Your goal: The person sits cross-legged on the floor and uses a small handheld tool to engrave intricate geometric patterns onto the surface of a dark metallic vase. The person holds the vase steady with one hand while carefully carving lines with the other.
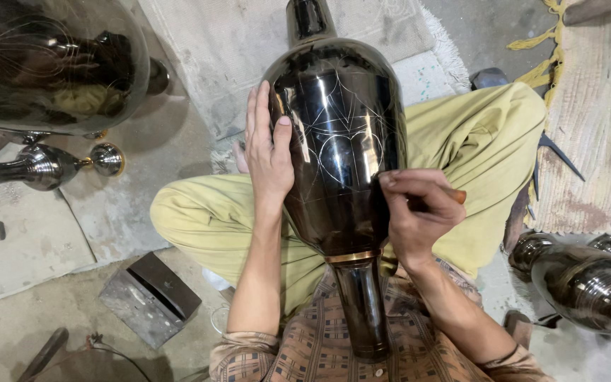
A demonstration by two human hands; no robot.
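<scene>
Black-glazed metal fills my view: my right hand (pixel 419 212) pinches a thin tool (pixel 455 194), its tip on the vase (pixel 337 141) at four o'clock. My left hand (pixel 269 152) lies flat, fingers spread narrow, at nine o'clock. I see the vase resting across my lap, another vase (pixel 592 283) further out at four.

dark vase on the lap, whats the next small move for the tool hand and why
Probably draw the tool a little further along the scratched line. The right hand pinches it against the dark vase, where the engraved outline looks unfinished, and the left hand lies flat on the side, steadying it.
</scene>
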